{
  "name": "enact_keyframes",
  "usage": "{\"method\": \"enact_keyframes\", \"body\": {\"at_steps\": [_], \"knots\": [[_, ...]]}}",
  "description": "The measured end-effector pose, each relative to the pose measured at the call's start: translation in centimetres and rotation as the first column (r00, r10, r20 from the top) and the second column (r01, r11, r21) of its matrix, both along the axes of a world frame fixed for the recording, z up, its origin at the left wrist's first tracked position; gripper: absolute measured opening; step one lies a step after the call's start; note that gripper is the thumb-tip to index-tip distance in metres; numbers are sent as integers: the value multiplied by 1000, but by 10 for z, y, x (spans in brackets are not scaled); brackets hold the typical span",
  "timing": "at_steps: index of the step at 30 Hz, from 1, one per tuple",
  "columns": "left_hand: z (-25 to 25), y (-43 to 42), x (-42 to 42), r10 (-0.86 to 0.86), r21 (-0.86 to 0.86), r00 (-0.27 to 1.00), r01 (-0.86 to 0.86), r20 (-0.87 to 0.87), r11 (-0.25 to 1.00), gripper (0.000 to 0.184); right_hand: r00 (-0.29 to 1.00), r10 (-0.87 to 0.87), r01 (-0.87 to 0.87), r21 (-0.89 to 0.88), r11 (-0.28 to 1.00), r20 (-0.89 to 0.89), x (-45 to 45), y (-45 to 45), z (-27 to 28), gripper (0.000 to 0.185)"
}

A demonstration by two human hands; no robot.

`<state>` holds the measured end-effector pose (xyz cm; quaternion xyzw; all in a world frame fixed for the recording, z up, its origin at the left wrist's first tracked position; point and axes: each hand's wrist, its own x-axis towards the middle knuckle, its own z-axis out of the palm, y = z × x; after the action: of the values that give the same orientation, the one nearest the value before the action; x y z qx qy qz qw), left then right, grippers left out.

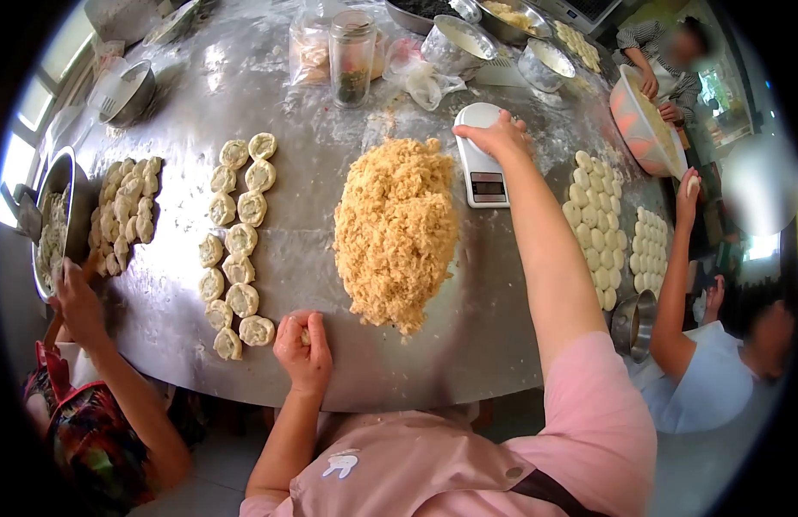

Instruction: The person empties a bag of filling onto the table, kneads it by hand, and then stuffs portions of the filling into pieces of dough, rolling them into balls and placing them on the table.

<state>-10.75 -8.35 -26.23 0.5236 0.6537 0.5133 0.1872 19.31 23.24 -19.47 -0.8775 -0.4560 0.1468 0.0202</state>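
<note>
My left hand is closed at the front edge of the metal table, around a small pale lump that is mostly hidden by the fingers. My right hand reaches forward over the plate of a white kitchen scale, thumb stretched out and fingers apart. No held object shows in it. Between my arms lies a big heap of crumbly tan filling. Left of the heap, round filled dough pieces form two uneven rows.
Co-workers stand at both sides; the left one's hand is by a metal bowl. Flattened dough rounds lie to the right, near a large pink-patterned basin. A glass jar and metal bowls stand at the back.
</note>
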Motion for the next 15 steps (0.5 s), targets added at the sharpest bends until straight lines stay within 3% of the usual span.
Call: {"method": "enact_keyframes", "body": {"at_steps": [5, 7, 10, 12, 13, 14, 15], "knots": [[4, 2, 1, 6, 84, 1000, -7, 14, 996, 12, 1000, -2, 3, 82, 997, -14, 0, 2, -12, 117], [-3, -2, -4, -33, 34, 996, 30, 78, 999, 18, 998, 52, -44, 166, 985, -46, 12, -4, -24, 115], [-13, -4, -7, -70, -5, 953, 74, 295, 997, 33, 965, 171, -64, 453, 889, -199, 46, -20, -37, 107], [-12, -4, -1, -67, -43, 860, 103, 506, 994, 43, 959, 278, -161, 698, 698, -57, 54, -67, -37, 75], [-6, -1, 4, -52, -71, 785, 121, 618, 990, 47, 937, 312, -103, 731, 674, -156, 43, -103, -28, 62], [2, 1, 9, -27, -101, 696, 142, 717, 985, 51, 947, 299, -106, 764, 637, -117, 42, -128, -46, 55], [13, 2, 18, -31, -132, 710, 173, 704, 976, 54, 906, 367, -97, 743, 663, -209, 25, -167, -31, 50]]}}
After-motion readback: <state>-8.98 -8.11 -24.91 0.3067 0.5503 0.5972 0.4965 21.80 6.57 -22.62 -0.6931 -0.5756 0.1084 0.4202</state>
